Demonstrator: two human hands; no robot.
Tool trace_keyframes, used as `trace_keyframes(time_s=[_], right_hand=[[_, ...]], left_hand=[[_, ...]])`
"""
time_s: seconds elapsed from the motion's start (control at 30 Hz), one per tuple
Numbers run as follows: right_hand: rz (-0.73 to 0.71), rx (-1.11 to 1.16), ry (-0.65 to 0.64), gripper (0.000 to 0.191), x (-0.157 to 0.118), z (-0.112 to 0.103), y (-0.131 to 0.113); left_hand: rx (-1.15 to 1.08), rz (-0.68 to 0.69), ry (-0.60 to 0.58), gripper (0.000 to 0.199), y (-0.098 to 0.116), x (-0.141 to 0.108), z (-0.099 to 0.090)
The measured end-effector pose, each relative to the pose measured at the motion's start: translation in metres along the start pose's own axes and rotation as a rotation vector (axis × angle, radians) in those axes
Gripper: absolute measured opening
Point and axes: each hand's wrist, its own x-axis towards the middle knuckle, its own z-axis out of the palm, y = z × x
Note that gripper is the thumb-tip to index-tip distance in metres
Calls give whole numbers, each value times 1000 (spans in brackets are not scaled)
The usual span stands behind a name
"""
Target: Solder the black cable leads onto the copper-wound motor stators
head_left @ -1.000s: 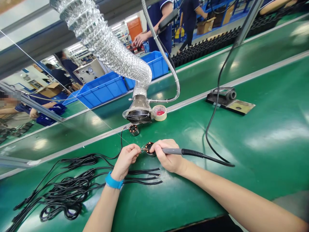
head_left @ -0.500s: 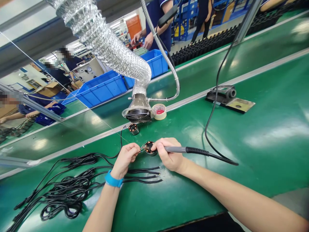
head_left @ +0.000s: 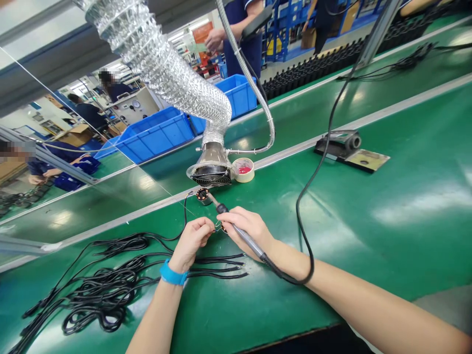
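Two hands just apart over a motor stator (head_left: 222, 227): left hand (head_left: 190, 244) pinching a cable end (head_left: 217, 227), right hand (head_left: 246, 230) gripping a soldering iron (head_left: 251, 248).

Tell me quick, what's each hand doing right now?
Left hand: closed, pinching what looks like a thin wire.
Right hand: closed, holding a soldering iron.
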Motion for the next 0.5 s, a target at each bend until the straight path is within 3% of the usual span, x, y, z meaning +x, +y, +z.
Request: trace_keyframes(time_s=[0.23, 0.5], right_hand=[[80, 6, -164, 32, -11, 13, 14], [36, 67, -186, 45, -14, 28, 24]], left_hand=[[12, 25, -13, 13, 3, -1, 1], [67, 99, 22, 17, 8, -3, 4]])
